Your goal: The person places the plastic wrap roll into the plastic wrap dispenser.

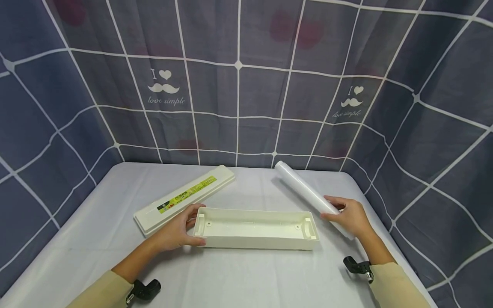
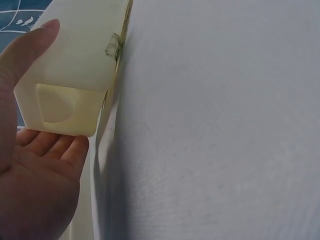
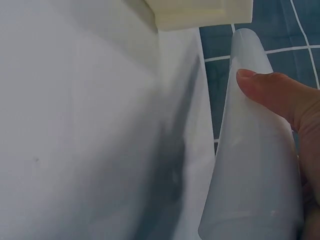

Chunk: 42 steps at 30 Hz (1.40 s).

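Observation:
A long cream plastic box (image 1: pixel 254 242), its top uncovered and its inside bare, stands mid-table in the head view. My left hand (image 1: pixel 175 231) grips its left end, thumb on the near side and fingers at the far side; the left wrist view shows the box's end wall (image 2: pixel 70 107) between them. In my right hand (image 1: pixel 348 216) is a roll of clear plastic wrap (image 1: pixel 302 186), held near its lower end and slanting up to the left. The right wrist view has the thumb lying along the roll (image 3: pixel 250 165). The roll and the box are apart.
Behind the left hand a long cream lid (image 1: pixel 185 199) with a yellow-green label lies slanted on the white-covered table (image 1: pixel 231 278). Grey checked curtains (image 1: pixel 254 94) enclose the table at the back and both sides. Each wrist wears a black camera mount (image 1: pixel 144 291).

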Available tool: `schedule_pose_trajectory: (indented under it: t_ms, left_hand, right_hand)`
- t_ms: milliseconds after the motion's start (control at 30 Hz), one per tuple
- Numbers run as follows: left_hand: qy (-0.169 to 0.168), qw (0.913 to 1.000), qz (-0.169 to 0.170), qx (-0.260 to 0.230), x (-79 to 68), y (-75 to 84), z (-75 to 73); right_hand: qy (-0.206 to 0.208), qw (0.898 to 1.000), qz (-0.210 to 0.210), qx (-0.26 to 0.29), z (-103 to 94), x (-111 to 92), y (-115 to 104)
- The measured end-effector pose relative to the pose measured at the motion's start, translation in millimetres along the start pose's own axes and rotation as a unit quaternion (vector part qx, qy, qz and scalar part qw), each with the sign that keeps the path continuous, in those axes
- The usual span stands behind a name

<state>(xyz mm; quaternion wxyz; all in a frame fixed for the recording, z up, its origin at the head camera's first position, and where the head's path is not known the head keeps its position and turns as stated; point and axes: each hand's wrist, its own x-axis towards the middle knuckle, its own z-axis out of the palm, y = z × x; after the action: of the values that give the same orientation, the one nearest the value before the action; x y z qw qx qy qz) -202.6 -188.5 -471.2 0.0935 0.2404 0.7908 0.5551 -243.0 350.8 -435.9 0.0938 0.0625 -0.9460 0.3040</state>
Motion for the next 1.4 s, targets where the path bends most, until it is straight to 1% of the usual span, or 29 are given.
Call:
schedule_pose_trajectory:
  t_ms: [133,367,633,900,1133,1400]
  left_hand:
    - [-0.004,0.9998,0.003,-0.018,0.2,-0.5,-1.2]
    - [-0.020,0.9990,-0.006,-0.039,0.2,-1.5,-3.7]
    - [-0.028,0.9981,-0.010,-0.054,0.7,0.7,-4.4]
    - [-0.025,0.9985,-0.011,-0.048,0.4,-0.1,-4.3]
    - [-0.027,0.9985,-0.007,-0.047,0.6,0.5,-4.0]
    - [-0.028,0.9985,-0.004,-0.046,0.9,0.1,-4.4]
  right_hand:
    - [0.000,1.000,-0.004,0.002,-3.1,1.0,-7.2]
    - [-0.001,1.000,-0.014,-0.003,-7.6,3.3,-18.1]
    - [-0.004,0.999,-0.027,0.022,-9.4,6.1,-30.7]
    - [-0.014,0.997,-0.041,0.057,-8.8,6.3,-48.6]
    - [-0.010,0.996,-0.057,0.071,-6.0,5.1,-59.0]
    - [-0.033,0.993,-0.070,0.086,-2.9,6.3,-68.2]
